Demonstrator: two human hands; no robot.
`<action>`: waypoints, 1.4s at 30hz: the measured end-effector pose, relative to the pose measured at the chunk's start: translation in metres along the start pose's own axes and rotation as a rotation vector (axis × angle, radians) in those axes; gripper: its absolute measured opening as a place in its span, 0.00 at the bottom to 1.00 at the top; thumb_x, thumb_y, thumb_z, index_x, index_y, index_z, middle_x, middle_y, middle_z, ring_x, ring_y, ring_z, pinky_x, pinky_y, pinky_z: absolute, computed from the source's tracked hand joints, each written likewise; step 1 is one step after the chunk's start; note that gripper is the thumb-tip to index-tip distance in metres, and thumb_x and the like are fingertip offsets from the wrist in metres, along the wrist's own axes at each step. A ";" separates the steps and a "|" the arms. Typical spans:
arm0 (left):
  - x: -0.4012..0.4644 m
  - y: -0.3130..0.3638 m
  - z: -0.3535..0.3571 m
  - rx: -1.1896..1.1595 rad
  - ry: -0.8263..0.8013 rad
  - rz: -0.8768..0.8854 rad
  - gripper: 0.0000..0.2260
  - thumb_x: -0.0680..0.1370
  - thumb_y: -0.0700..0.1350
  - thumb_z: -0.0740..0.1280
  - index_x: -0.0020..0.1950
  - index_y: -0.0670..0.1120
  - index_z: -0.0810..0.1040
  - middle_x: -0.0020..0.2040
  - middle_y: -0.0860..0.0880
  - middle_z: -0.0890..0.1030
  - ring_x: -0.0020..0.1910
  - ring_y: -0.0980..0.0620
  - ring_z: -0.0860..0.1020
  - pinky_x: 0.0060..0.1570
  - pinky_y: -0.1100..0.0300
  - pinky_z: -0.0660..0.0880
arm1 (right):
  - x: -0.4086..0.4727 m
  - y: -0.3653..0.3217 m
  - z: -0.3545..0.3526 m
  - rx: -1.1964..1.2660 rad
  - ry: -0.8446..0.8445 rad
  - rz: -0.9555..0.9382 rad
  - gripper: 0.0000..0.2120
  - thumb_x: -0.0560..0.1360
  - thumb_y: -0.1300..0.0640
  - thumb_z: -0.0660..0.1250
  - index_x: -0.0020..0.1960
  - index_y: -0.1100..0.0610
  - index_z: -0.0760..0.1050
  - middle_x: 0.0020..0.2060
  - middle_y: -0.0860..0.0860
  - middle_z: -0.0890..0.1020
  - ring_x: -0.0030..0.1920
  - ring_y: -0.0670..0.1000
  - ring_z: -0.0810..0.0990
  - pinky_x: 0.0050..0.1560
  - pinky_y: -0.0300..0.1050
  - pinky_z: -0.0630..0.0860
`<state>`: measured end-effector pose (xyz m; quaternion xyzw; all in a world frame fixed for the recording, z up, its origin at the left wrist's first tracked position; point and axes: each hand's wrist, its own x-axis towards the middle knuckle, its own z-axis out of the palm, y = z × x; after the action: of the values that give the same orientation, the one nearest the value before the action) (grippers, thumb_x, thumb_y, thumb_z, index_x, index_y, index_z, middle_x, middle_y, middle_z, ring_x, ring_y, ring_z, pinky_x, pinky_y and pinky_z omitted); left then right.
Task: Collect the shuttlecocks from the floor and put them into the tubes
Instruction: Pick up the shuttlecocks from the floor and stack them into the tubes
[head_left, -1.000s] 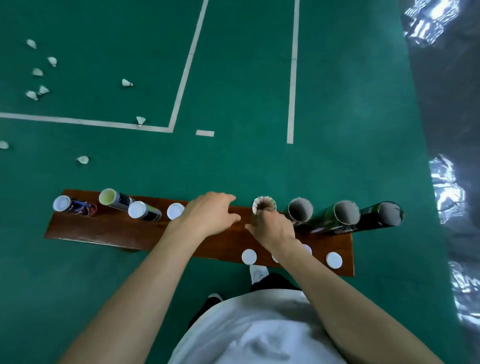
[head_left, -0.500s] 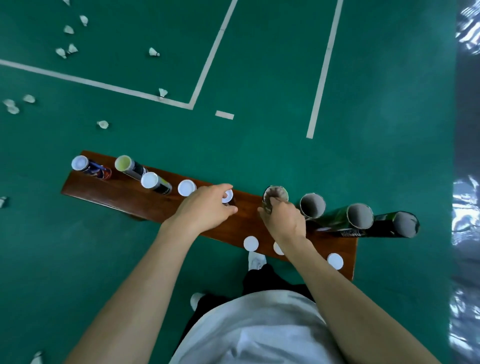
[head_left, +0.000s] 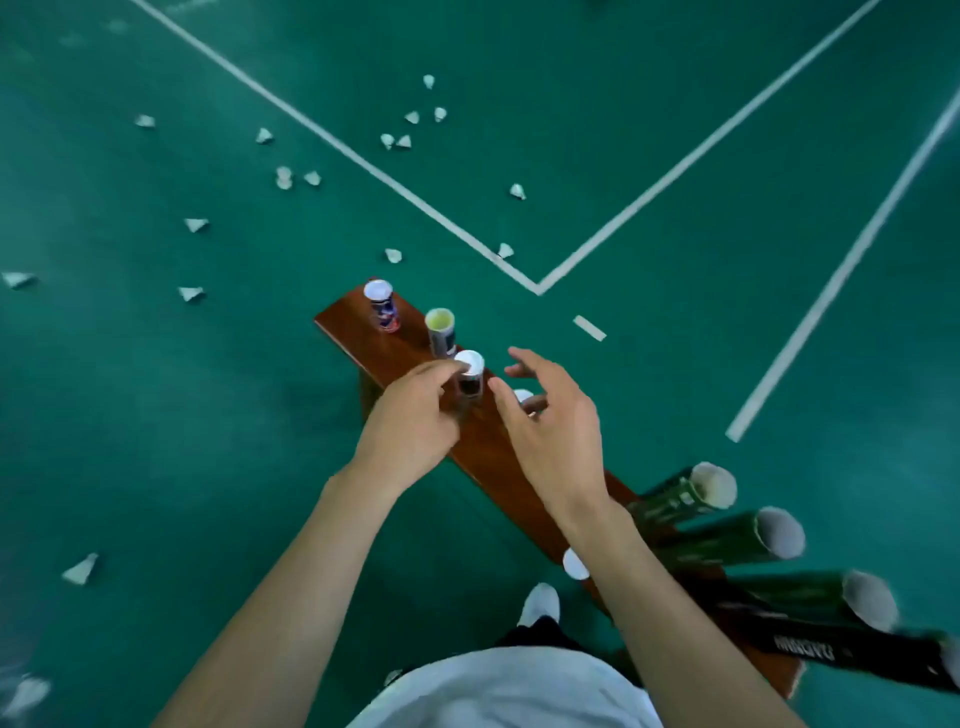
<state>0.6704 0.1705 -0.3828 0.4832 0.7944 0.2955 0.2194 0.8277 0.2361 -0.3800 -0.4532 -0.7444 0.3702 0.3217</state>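
Several white shuttlecocks (head_left: 395, 141) lie scattered on the green floor beyond and left of a brown wooden bench (head_left: 498, 457). Capped tubes stand on its far end: a blue one (head_left: 383, 307), a yellow-lidded one (head_left: 441, 332) and a dark one with a white cap (head_left: 470, 375). My left hand (head_left: 415, 421) curls round that dark tube, fingertips at its cap. My right hand (head_left: 550, 415) hovers just right of it with fingers spread, holding nothing, over another white-capped tube (head_left: 522, 397) that it mostly hides. Three open green tubes (head_left: 711, 486) stand at the bench's near right end.
A loose white cap (head_left: 575, 564) lies on the bench by my right forearm. White court lines (head_left: 415, 200) cross the floor ahead. More shuttlecocks (head_left: 80, 570) lie near left. My white shoe (head_left: 541, 605) shows below the bench.
The view has swung left, so the bench now runs diagonally. My left hand moved from the fourth capped tube to the third. My right hand left the open tube and spread open.
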 end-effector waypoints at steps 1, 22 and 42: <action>-0.014 -0.021 -0.019 0.002 0.035 -0.052 0.19 0.73 0.49 0.65 0.64 0.59 0.77 0.63 0.55 0.81 0.58 0.52 0.82 0.59 0.52 0.78 | 0.000 -0.024 0.024 0.057 -0.055 -0.054 0.19 0.77 0.40 0.68 0.66 0.45 0.78 0.54 0.41 0.83 0.41 0.42 0.82 0.48 0.39 0.78; -0.475 -0.342 -0.265 -0.218 1.165 -1.079 0.25 0.68 0.28 0.58 0.51 0.50 0.85 0.39 0.56 0.81 0.37 0.62 0.76 0.42 0.67 0.73 | -0.284 -0.334 0.463 0.417 -1.404 -0.283 0.07 0.82 0.51 0.68 0.50 0.51 0.84 0.39 0.49 0.87 0.31 0.48 0.82 0.31 0.38 0.74; -0.478 -0.658 -0.519 -0.261 1.237 -1.242 0.27 0.68 0.27 0.57 0.50 0.54 0.85 0.27 0.57 0.67 0.25 0.57 0.63 0.26 0.67 0.60 | -0.288 -0.554 0.879 0.268 -1.608 -0.231 0.13 0.84 0.49 0.65 0.46 0.52 0.83 0.39 0.50 0.87 0.31 0.48 0.81 0.29 0.38 0.73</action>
<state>0.1299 -0.6282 -0.4224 -0.3106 0.8496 0.4196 -0.0753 -0.0201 -0.4294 -0.4104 0.0719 -0.7389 0.6320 -0.2224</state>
